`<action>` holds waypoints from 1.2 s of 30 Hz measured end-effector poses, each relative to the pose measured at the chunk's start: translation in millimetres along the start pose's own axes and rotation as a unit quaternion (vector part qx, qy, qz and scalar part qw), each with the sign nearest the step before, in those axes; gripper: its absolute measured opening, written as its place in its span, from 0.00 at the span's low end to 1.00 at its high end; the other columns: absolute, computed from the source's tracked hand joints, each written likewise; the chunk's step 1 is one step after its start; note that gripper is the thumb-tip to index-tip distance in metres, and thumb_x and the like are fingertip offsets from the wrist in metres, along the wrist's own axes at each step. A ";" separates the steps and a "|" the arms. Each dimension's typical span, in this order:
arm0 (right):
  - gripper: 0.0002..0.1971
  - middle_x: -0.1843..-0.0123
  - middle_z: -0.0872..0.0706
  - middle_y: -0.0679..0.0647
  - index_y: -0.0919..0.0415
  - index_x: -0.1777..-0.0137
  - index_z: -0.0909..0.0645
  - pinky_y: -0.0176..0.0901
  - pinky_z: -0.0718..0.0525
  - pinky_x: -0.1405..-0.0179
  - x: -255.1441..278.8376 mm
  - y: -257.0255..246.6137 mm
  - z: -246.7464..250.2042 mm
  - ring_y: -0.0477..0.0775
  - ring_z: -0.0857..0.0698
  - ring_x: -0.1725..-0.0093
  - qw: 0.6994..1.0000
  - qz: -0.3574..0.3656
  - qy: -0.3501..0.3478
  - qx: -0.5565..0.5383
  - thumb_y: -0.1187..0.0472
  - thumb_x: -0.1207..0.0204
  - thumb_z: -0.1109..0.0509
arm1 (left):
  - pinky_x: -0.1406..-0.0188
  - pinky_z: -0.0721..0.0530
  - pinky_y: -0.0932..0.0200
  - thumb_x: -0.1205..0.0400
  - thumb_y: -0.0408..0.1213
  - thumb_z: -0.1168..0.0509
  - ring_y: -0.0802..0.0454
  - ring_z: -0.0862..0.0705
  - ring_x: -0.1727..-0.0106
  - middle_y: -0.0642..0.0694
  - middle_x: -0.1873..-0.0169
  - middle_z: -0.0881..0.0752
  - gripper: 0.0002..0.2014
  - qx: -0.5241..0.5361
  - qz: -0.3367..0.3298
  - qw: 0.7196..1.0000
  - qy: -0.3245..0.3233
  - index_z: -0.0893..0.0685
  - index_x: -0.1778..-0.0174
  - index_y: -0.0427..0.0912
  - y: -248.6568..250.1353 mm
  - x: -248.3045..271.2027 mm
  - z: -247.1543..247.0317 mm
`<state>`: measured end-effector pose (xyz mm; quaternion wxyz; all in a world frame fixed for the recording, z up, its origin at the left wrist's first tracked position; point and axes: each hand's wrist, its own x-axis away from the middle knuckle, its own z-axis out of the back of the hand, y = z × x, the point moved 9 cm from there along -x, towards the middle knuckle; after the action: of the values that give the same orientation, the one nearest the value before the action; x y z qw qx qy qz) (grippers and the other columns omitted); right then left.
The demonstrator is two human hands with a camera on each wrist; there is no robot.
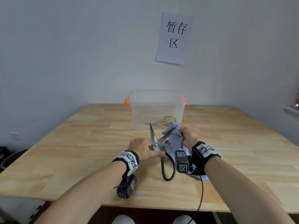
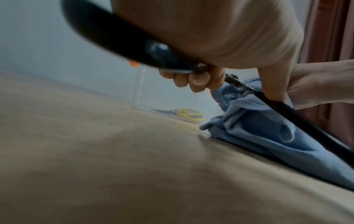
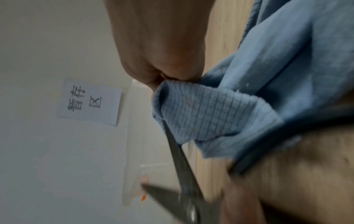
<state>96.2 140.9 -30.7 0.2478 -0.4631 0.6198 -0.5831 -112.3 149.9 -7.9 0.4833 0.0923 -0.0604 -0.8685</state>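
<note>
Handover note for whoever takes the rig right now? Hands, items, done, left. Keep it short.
Left hand grips the big scissors near the pivot, blades open.
Right hand pinches the blue cloth, bunched over one blade. The other blade is bare and points toward the clear bin.
In the bin: yellow-handled scissors. The bin stands on the table.
Done: cloth on one blade.
Left: probably wipe both blades, then perhaps bin them.

scissors (image 1: 153,136) blades show dull grey metal, handle loops (image 2: 114,36) glossy black | cloth (image 1: 174,139) soft blue knit, ribbed, matt | worktop (image 1: 80,159) pale wood, matt grain | bin (image 1: 155,107) clear smooth plastic, orange clips (image 1: 126,101) | sheet (image 1: 174,54) matt white paper
</note>
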 end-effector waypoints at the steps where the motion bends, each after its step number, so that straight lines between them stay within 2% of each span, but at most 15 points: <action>1: 0.05 0.56 0.16 0.59 0.66 0.52 0.21 0.44 0.16 0.64 1.4 -1.6 3.0 0.54 0.16 0.62 1.000 0.012 0.000 -0.009 0.66 0.16 0.35 | 0.70 0.30 0.54 0.37 0.82 0.37 0.48 0.26 0.74 0.51 0.80 0.27 0.37 0.002 0.004 1.000 0.001 0.34 0.79 0.47 -5.8 0.9 -0.3; 3: 0.07 0.57 0.15 0.61 0.66 0.55 0.20 0.43 0.15 0.66 4.4 -0.4 5.1 0.54 0.14 0.62 0.998 0.022 -0.023 -0.053 0.65 0.15 0.36 | 0.70 0.29 0.55 0.38 0.83 0.39 0.49 0.25 0.74 0.51 0.79 0.26 0.37 0.012 0.017 1.000 0.009 0.34 0.79 0.47 -15.4 0.1 0.6; 5: 0.10 0.59 0.12 0.65 0.71 0.54 0.19 0.43 0.13 0.66 14.4 -0.7 -7.5 0.55 0.11 0.62 0.992 0.032 -0.089 -0.089 0.66 0.15 0.38 | 0.69 0.29 0.55 0.37 0.83 0.38 0.50 0.25 0.73 0.52 0.79 0.26 0.37 0.036 0.026 0.999 0.019 0.35 0.78 0.47 -18.0 -0.8 2.8; 7: 0.12 0.68 0.11 0.62 0.71 0.57 0.21 0.39 0.13 0.69 19.8 2.4 -16.3 0.56 0.11 0.65 0.987 0.023 -0.123 -0.097 0.67 0.14 0.41 | 0.69 0.32 0.54 0.36 0.81 0.37 0.50 0.27 0.74 0.52 0.79 0.28 0.37 0.057 0.028 0.998 0.026 0.37 0.78 0.47 -14.2 -1.2 5.6; 8: 0.14 0.71 0.13 0.60 0.68 0.59 0.22 0.36 0.14 0.72 26.5 1.9 -17.1 0.55 0.13 0.67 0.990 0.011 -0.105 -0.097 0.67 0.13 0.43 | 0.69 0.33 0.54 0.35 0.81 0.37 0.50 0.27 0.74 0.52 0.79 0.29 0.37 0.064 0.028 0.997 0.028 0.38 0.78 0.48 -12.7 -1.3 6.7; 10: 0.16 0.71 0.18 0.58 0.64 0.62 0.25 0.32 0.19 0.78 25.2 4.0 -16.0 0.50 0.16 0.72 0.993 0.001 -0.076 -0.095 0.68 0.11 0.44 | 0.69 0.34 0.54 0.35 0.80 0.37 0.49 0.28 0.74 0.52 0.79 0.30 0.37 0.072 0.031 0.997 0.020 0.39 0.77 0.48 -10.2 -2.3 6.8; 13: 0.16 0.71 0.20 0.55 0.63 0.62 0.25 0.30 0.20 0.78 20.1 8.1 -21.5 0.41 0.17 0.79 0.992 0.006 -0.091 -0.089 0.68 0.11 0.43 | 0.70 0.36 0.53 0.34 0.79 0.36 0.50 0.30 0.74 0.53 0.79 0.32 0.36 0.077 0.034 0.996 0.005 0.40 0.76 0.48 -8.2 -3.3 5.0; 15: 0.15 0.69 0.18 0.56 0.65 0.60 0.22 0.32 0.17 0.75 20.2 9.7 -22.3 0.42 0.15 0.76 0.990 0.001 -0.102 -0.101 0.66 0.11 0.43 | 0.70 0.36 0.53 0.35 0.80 0.36 0.49 0.30 0.74 0.53 0.79 0.33 0.37 0.086 0.037 0.996 -0.001 0.41 0.76 0.48 -7.4 -5.1 2.9; 18: 0.13 0.61 0.14 0.60 0.66 0.55 0.20 0.40 0.10 0.63 18.9 15.0 -27.1 0.50 0.11 0.66 0.981 -0.018 -0.138 -0.136 0.64 0.11 0.42 | 0.70 0.36 0.54 0.36 0.80 0.36 0.49 0.29 0.74 0.53 0.78 0.32 0.37 0.097 0.044 0.994 -0.007 0.40 0.77 0.48 -7.3 -6.4 0.0; 23: 0.11 0.44 0.16 0.67 0.71 0.42 0.21 0.50 0.15 0.39 24.5 23.8 -39.4 0.59 0.14 0.49 0.972 -0.054 -0.175 -0.144 0.64 0.11 0.43 | 0.71 0.37 0.54 0.36 0.78 0.33 0.50 0.29 0.74 0.53 0.79 0.31 0.36 0.120 0.036 0.992 -0.026 0.38 0.78 0.48 3.1 -8.5 -2.3; 27: 0.12 0.45 0.12 0.67 0.73 0.42 0.21 0.48 0.13 0.40 33.8 21.5 -39.1 0.59 0.11 0.46 0.967 -0.047 -0.217 -0.125 0.68 0.11 0.46 | 0.71 0.37 0.54 0.36 0.76 0.31 0.50 0.30 0.75 0.55 0.80 0.31 0.35 0.129 0.033 0.991 -0.032 0.36 0.79 0.48 12.2 -12.7 -1.7; 30: 0.12 0.37 0.17 0.69 0.75 0.35 0.24 0.49 0.17 0.33 38.4 23.2 -35.9 0.61 0.16 0.39 0.964 -0.044 -0.238 -0.112 0.71 0.13 0.44 | 0.71 0.37 0.55 0.36 0.76 0.30 0.50 0.29 0.75 0.55 0.80 0.30 0.34 0.125 0.031 0.991 -0.029 0.34 0.79 0.48 16.8 -16.2 -0.4; 32: 0.12 0.38 0.18 0.70 0.74 0.35 0.24 0.49 0.13 0.39 38.3 25.0 -33.1 0.61 0.16 0.41 0.964 -0.041 -0.242 -0.105 0.72 0.15 0.42 | 0.71 0.37 0.54 0.36 0.76 0.30 0.50 0.30 0.75 0.55 0.80 0.31 0.34 0.122 0.029 0.992 -0.029 0.35 0.79 0.49 20.7 -16.9 0.6; 34: 0.10 0.43 0.15 0.69 0.75 0.39 0.22 0.50 0.11 0.45 37.9 26.8 -29.0 0.62 0.13 0.44 0.966 -0.034 -0.240 -0.090 0.72 0.16 0.40 | 0.70 0.37 0.53 0.36 0.75 0.30 0.50 0.30 0.75 0.54 0.80 0.32 0.34 0.116 0.026 0.992 -0.031 0.36 0.78 0.48 25.7 -16.8 2.2; 36: 0.11 0.44 0.14 0.71 0.77 0.40 0.21 0.55 0.11 0.44 37.1 29.6 -26.1 0.66 0.12 0.45 0.968 -0.032 -0.238 -0.074 0.70 0.17 0.37 | 0.70 0.37 0.53 0.36 0.75 0.29 0.49 0.29 0.74 0.54 0.80 0.31 0.34 0.109 0.019 0.993 -0.033 0.36 0.78 0.48 31.7 -16.0 3.9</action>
<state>49.0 118.5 -45.1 0.3344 -0.6252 0.5691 -0.4165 -78.6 146.9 3.6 0.4846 0.1146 -0.1725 -0.8499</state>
